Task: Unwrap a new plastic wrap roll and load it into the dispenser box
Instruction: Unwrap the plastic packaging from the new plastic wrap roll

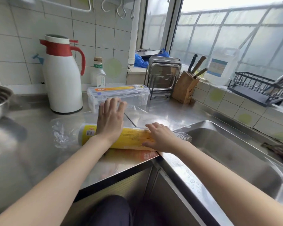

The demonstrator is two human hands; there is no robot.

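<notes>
Roll (129,139) lies crosswise on steel counter (31,152), long axis left-right, under both flat, ungripping palms: left hand (110,119) mid-roll, right hand (160,138) on sink-side end. Dispenser box (118,95) just behind, parallel.

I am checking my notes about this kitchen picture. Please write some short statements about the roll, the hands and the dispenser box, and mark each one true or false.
1. The yellow roll lies on its side on the steel counter. True.
2. The left hand rests flat over the roll with straight fingers. True.
3. The roll is already inside the dispenser box. False: the box stands behind it, near the wall.
4. The right hand holds a knife. False: it rests on the roll; the knives are in the wooden block.
5. The white and red thermos stands left of the box. True.
</notes>
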